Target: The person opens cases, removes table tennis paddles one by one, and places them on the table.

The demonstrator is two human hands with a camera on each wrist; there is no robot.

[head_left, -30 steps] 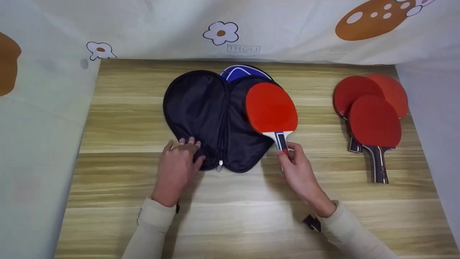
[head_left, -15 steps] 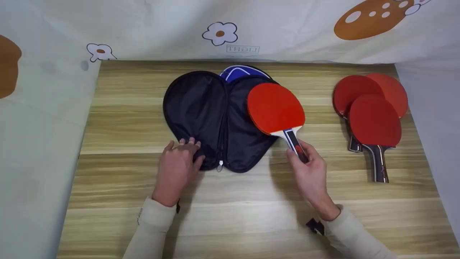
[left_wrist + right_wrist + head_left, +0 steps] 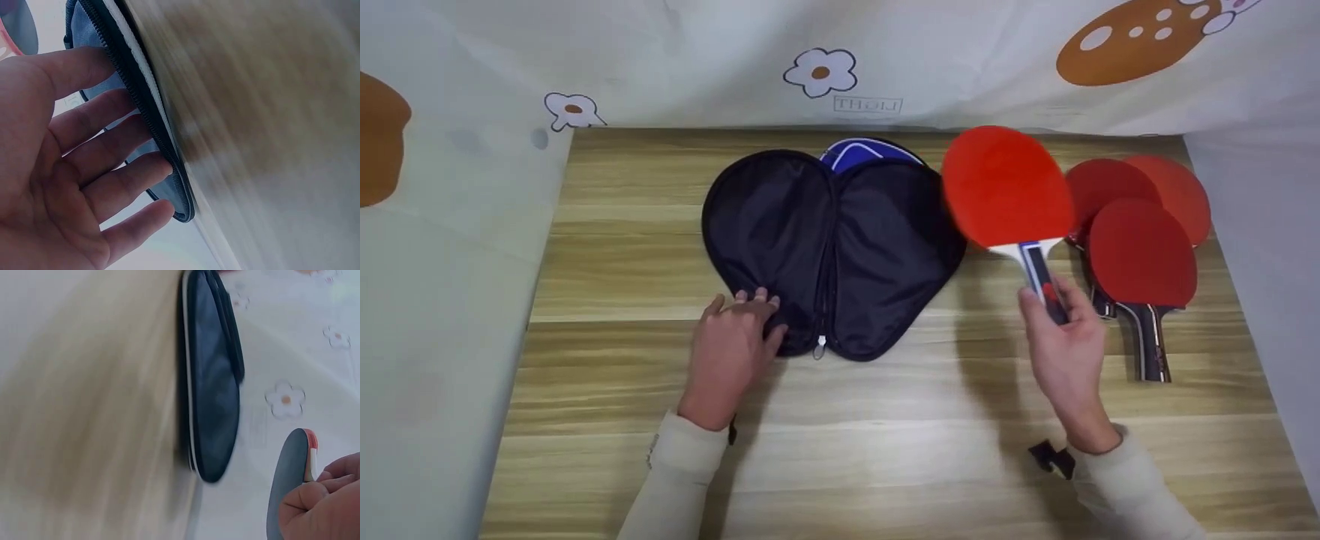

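Observation:
My right hand (image 3: 1065,352) grips the handle of a table tennis paddle (image 3: 1009,187) with a bright red face, held above the table to the right of a black case. In the right wrist view the same paddle (image 3: 288,478) shows edge-on, its other face dark. The black zip case (image 3: 769,225) lies spread open, its two halves side by side and a zipper pull (image 3: 820,342) at the bottom middle. My left hand (image 3: 731,352) rests its straight fingers on the case's lower left edge; the left wrist view shows those fingers (image 3: 121,185) along the zipper edge.
Several red paddles (image 3: 1144,255) lie overlapped at the right of the wooden table (image 3: 615,375). Part of a blue case (image 3: 859,152) with white lines shows behind the black one. A white sheet (image 3: 697,60) with flower prints hangs along the back.
My right hand has lifted the paddle off to the right and up, away from the case's right half, now overlapping the other paddles in view. The left hand has stayed put.

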